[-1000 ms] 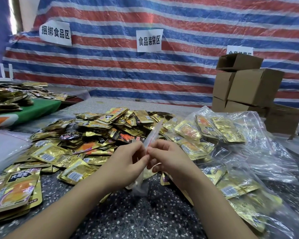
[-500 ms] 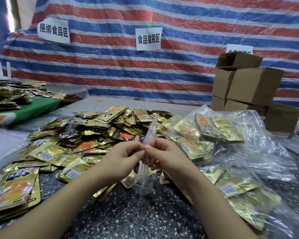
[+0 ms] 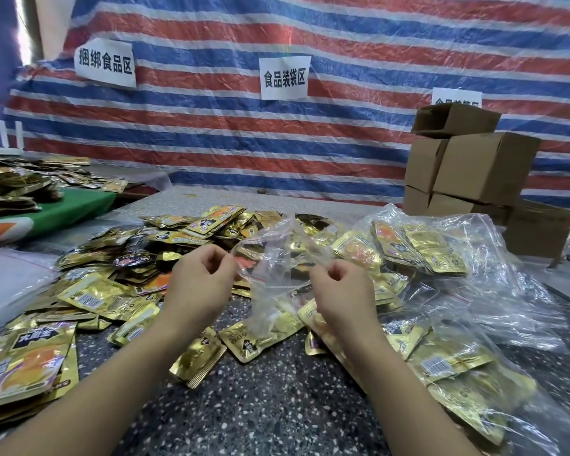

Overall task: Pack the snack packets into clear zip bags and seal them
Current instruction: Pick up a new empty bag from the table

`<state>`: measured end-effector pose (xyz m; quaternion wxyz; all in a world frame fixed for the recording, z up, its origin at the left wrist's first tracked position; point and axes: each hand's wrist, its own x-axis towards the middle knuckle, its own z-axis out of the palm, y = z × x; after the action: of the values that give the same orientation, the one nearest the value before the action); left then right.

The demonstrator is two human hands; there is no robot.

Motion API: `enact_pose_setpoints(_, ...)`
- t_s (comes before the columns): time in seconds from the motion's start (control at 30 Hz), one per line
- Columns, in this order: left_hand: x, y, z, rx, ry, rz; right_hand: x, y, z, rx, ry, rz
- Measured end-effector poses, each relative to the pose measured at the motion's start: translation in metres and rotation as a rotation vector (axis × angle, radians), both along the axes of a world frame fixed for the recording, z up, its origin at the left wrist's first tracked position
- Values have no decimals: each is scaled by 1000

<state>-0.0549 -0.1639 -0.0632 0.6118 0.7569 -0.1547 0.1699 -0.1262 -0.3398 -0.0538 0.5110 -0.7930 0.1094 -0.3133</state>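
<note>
Here the speckled table (image 3: 277, 406) carries the heap of gold snack packets (image 3: 152, 258) spread to the left and far side, filled bags (image 3: 441, 258) to the right; bare table lies near. Above it hangs the empty clear zip bag (image 3: 277, 274), mouth stretched crosswise between both grips: left hand (image 3: 201, 281) pinches one lip, right hand (image 3: 339, 287) the other, the left nearer the loose heap

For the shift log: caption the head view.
Both hands, left and right, pull open an empty clear zip bag above gold foil snack packets.
</note>
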Motion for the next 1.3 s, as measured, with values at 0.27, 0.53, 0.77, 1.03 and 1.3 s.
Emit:
enact_pose_setpoints(0.27, -9, -5, -6, 158, -278, -118, 4, 4, 0, 315, 50, 226)
enact_pose_setpoints(0.53, -5, 2, -7, 500, -471, -179, 3, 2, 2, 432, 62, 246)
enact_pose_setpoints(0.77, -17, 1, -5, 658, -408, -214, 1, 3, 8, 640, 64, 394)
enact_pose_setpoints(1.03, -12, 7, 4, 496, -553, -113, -1, 6, 10, 661, 80, 475)
enact_pose_setpoints(1.3, 4, 30, 11, 420, -597, -146, 2, -10, 34, 756, -139, 330)
